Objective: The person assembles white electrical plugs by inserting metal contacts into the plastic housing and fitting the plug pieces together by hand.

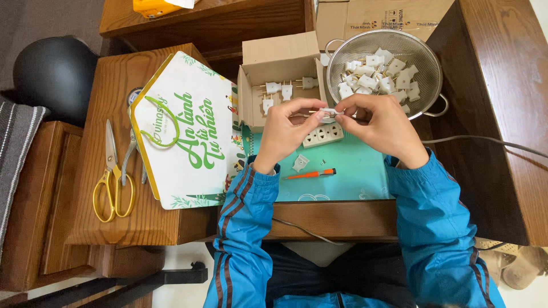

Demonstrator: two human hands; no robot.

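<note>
While pinching one small white plastic plug between left hand and right hand, maybe half put together; few done in near cardboard box, many left in right metal strainer.

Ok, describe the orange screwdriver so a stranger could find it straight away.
Start at the teal mat in the middle of the wooden desk, below the white power strip. The orange screwdriver lies flat there, beside the left hand's wrist. It is the only thin orange tool; a small white plug cover sits just above it.
</note>
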